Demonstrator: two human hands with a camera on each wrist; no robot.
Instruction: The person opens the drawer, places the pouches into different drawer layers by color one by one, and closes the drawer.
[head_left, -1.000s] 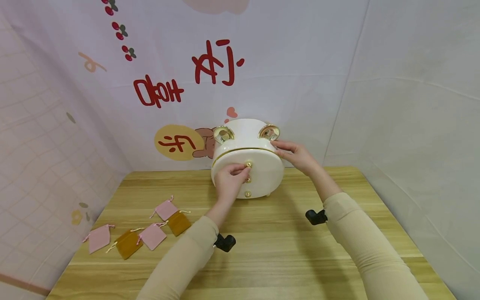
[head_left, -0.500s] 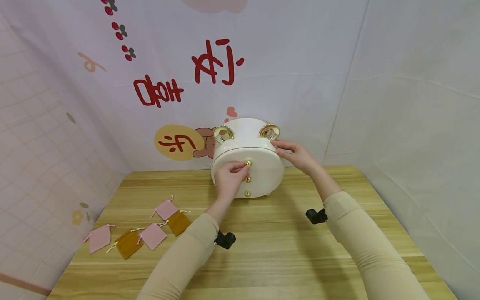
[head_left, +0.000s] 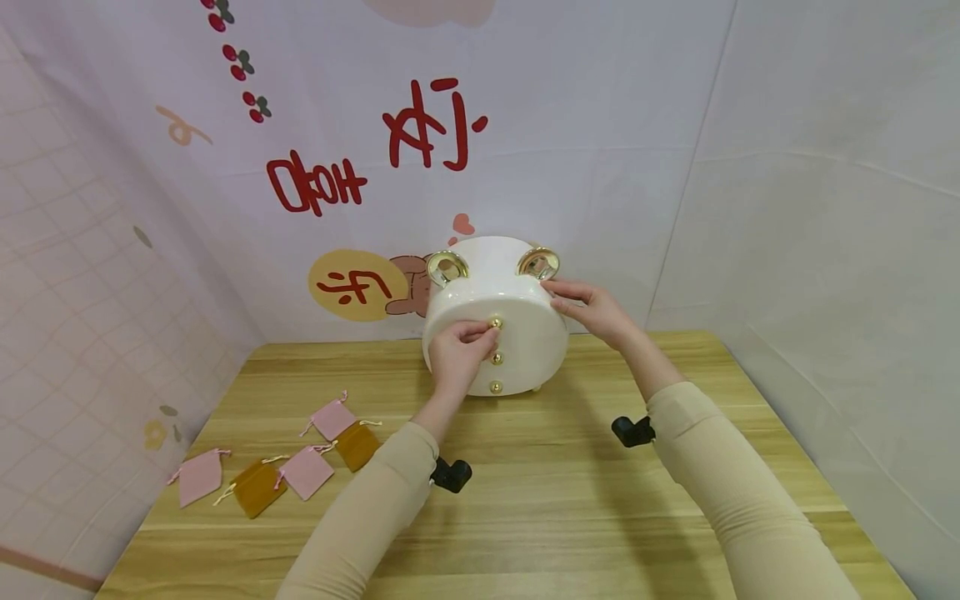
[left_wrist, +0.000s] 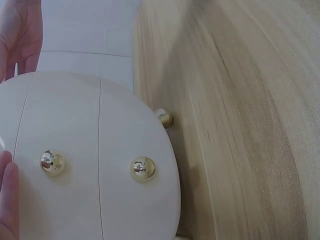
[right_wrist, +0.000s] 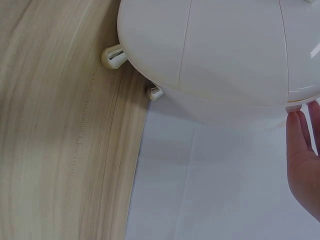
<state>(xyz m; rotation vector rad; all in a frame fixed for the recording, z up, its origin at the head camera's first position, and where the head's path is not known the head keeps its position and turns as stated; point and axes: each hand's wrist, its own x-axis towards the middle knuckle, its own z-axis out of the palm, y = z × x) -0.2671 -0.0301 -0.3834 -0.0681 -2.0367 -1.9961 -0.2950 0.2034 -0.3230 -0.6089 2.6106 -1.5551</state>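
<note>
The head camera looks forward and down; closer, turned sideways, wrist views share the drawer cabinet (head_left: 531,346), left's lower left, right's upper right.

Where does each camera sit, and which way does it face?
Head: on the head, facing forward and down at the white box; left hand, right hand, sleeves show.
Left wrist: worn there, facing gold knobs on the box's front; left fingers, right hand show.
Right wrist: worn there, facing the box's edge and gold feet; right hand shows.
Both wrist views share box and right hand.
</note>
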